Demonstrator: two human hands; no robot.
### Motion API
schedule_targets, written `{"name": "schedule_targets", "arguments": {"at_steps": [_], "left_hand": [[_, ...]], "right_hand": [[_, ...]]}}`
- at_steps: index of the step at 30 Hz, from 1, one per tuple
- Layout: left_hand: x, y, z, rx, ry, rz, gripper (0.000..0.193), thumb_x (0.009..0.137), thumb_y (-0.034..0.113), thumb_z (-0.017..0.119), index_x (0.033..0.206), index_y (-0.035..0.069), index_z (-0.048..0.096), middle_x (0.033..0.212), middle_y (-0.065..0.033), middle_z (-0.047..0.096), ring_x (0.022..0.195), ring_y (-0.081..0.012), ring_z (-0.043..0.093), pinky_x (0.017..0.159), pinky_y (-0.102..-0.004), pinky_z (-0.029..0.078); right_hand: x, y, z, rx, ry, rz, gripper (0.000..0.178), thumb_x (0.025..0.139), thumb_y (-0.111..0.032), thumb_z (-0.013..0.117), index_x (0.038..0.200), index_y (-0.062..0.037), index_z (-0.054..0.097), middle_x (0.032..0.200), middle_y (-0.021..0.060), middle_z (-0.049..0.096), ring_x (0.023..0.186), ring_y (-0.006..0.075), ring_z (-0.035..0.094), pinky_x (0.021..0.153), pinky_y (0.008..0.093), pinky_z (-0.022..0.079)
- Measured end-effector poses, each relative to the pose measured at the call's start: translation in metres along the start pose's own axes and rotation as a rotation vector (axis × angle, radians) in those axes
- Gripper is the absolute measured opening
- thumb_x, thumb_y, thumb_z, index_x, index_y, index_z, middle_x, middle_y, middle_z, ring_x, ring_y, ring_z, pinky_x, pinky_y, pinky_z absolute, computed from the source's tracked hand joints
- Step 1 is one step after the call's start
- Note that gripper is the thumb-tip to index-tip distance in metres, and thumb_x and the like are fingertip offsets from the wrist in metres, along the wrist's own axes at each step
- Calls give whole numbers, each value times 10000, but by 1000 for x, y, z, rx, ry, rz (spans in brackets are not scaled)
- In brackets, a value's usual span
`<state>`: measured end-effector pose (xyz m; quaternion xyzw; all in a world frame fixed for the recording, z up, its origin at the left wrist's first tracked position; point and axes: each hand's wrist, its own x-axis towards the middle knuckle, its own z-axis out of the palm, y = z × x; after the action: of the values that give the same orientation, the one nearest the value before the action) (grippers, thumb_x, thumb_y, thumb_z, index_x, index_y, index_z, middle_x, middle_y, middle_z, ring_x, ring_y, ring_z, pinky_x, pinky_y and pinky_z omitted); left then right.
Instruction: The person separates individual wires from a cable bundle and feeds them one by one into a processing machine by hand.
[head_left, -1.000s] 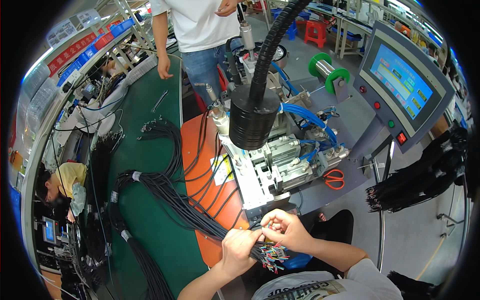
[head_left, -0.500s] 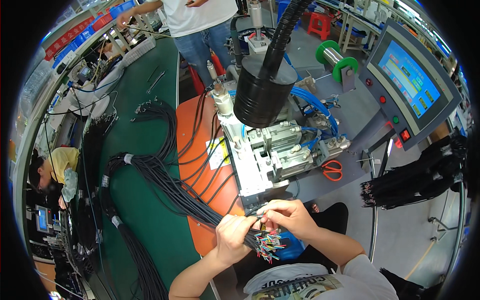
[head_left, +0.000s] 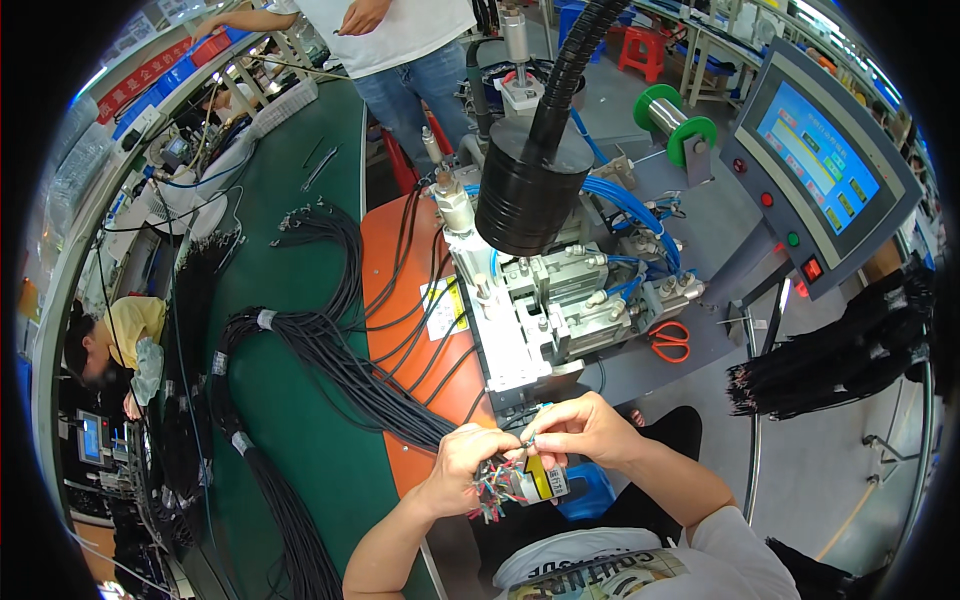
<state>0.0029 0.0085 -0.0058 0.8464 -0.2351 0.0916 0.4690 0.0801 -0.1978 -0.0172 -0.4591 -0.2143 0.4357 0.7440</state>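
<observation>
A thick bundle of black cables (head_left: 345, 362) runs across the table to my left hand (head_left: 452, 472), whose fingers are wrapped round it close to its end. Stripped wire ends (head_left: 492, 488) in red, white, green and other colours fan out below that hand. Thumb and fingers of my right hand (head_left: 588, 432) pinch a single thin cable end beside the left fingertips. Just under my hands shows a white box-like part with a yellow label (head_left: 548, 482); what it belongs to is partly hidden. A metal bench machine (head_left: 545, 310) stands right beyond my hands.
A black flexible lamp (head_left: 535, 190) hangs over the machine. Red-handled scissors (head_left: 669, 342) lie right of it, below a control screen (head_left: 820, 150) and a green-flanged wire spool (head_left: 672, 120). More black cables (head_left: 835, 350) hang at right. A person (head_left: 405, 60) stands beyond the green table (head_left: 300, 410).
The coloured wire ends have shifted left and tilted downward with my left hand. The yellow-labelled part has come into sight. The person's hand beyond the table has moved, and the view has shifted slightly.
</observation>
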Motion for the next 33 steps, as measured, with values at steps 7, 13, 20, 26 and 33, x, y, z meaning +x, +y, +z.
{"name": "schedule_targets", "arguments": {"at_steps": [7, 13, 20, 26, 33], "left_hand": [[-4, -8, -6, -144, -99, -75, 207, 713, 54, 687, 912, 41, 629, 776, -61, 647, 685, -220, 606, 640, -318, 463], [1, -1, -6, -205, -83, -185, 94, 827, 142, 656, 809, 53, 631, 748, -45, 640, 669, -186, 587, 621, -290, 467], [2, -1, -7, -191, -102, -178, 153, 858, 198, 633, 835, 47, 637, 741, -38, 628, 681, -164, 573, 622, -282, 461], [1, 6, 0, -77, -3, -107, 178, 730, 143, 729, 849, 38, 648, 743, -64, 651, 641, -199, 604, 608, -305, 460], [-3, 4, 24, 304, 238, 62, 228, 633, 108, 750, 780, 55, 584, 651, -44, 602, 554, -216, 575, 545, -308, 419]], "right_hand": [[0, -6, 3, -104, 2, -12, 120, 855, -12, 627, 959, 21, 676, 828, 72, 671, 639, 84, 626, 521, 186, 480], [-1, -5, 0, -121, -1, -12, 148, 871, -41, 624, 1002, 22, 656, 852, 74, 675, 653, 71, 614, 567, 188, 492], [0, -7, 2, -108, 11, -9, 121, 873, -37, 617, 972, 26, 650, 821, 54, 663, 633, 63, 594, 590, 188, 490], [-1, -5, 3, -175, 52, 48, 111, 876, -58, 621, 956, 13, 649, 815, 46, 663, 640, 63, 597, 578, 183, 483], [-2, 19, 19, -569, 362, -325, 64, 777, -33, 671, 832, -13, 645, 750, 50, 638, 569, 50, 583, 484, 191, 433]]}}
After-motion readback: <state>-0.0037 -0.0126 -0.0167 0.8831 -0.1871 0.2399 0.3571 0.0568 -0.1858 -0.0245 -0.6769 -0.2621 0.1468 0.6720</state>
